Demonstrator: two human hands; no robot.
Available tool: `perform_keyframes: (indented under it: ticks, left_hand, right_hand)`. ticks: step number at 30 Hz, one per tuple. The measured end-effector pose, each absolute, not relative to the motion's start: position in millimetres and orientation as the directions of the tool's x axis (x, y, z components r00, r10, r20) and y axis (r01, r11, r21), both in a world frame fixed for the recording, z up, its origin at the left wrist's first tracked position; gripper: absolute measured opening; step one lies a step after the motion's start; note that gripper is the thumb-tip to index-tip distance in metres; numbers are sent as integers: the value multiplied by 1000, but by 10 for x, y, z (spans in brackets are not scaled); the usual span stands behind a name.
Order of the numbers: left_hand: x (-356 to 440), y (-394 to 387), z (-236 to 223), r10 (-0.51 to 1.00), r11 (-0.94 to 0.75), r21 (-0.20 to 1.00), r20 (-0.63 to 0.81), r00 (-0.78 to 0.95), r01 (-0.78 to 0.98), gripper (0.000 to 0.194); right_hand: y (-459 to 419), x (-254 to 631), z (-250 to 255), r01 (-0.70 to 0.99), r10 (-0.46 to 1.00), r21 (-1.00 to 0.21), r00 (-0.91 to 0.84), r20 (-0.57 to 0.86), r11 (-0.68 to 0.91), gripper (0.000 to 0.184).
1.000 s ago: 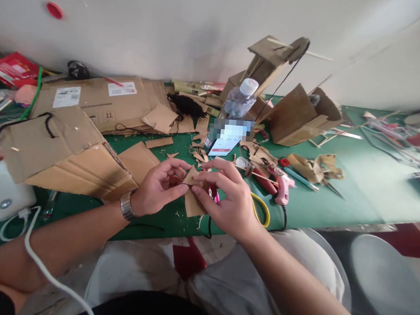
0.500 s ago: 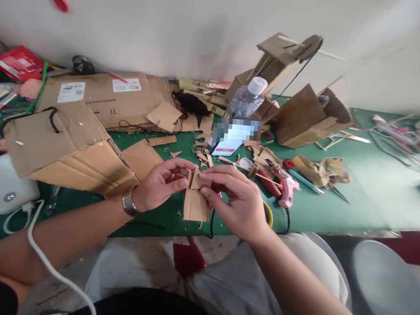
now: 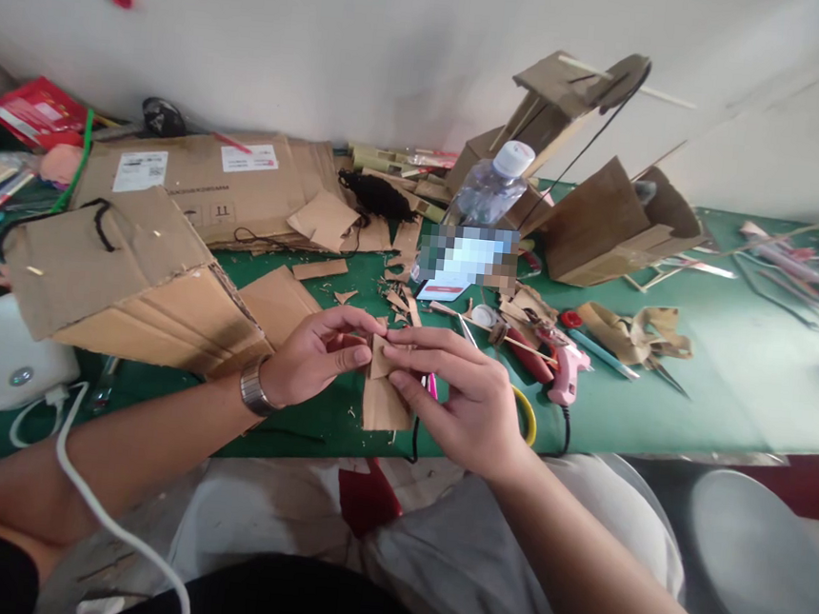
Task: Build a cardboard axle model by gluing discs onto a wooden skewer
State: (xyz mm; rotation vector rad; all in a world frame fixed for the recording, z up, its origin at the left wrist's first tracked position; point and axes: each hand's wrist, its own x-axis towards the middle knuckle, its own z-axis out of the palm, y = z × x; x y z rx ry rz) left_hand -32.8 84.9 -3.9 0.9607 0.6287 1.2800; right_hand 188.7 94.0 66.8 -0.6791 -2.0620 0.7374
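Note:
Both hands meet over the front of the green table around a small folded piece of cardboard [image 3: 386, 408]. My left hand [image 3: 315, 356], with a metal watch on its wrist, pinches the piece's upper left edge between thumb and fingers. From the other side my right hand [image 3: 463, 398] grips it, fingertips on a smaller cardboard flap [image 3: 380, 357] that overlaps the upper part. The fingers partly cover this flap. Just beyond the hands lie cardboard scraps [image 3: 401, 302] and a phone [image 3: 456, 268] leaning against a clear plastic bottle [image 3: 487, 194].
A large cardboard box [image 3: 145, 293] and a white power bank [image 3: 22, 350] with a cable stand left. To the right are a pink glue gun [image 3: 568, 369], yellow tape roll [image 3: 527, 418], blue pen [image 3: 602, 353] and open cardboard box [image 3: 603, 228]. A cardboard crane-like structure [image 3: 564, 91] rises behind.
The small flap under my right fingers has shifted slightly left and tilted against the larger cardboard piece. Both hands keep their hold. The whole view has moved a little.

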Motion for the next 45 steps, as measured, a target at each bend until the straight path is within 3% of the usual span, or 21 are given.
perform_keyframes:
  ticks: [15, 45]
  left_hand:
    - [-328, 881, -64, 959, -130, 856, 237, 156, -500, 21]
    - [-325, 903, -76, 948, -195, 867, 287, 140, -459, 18]
  right_hand:
    - [944, 1866, 650, 194, 644, -653, -510, 570, 732, 27]
    - [927, 1840, 633, 237, 655, -639, -507, 561, 731, 22]
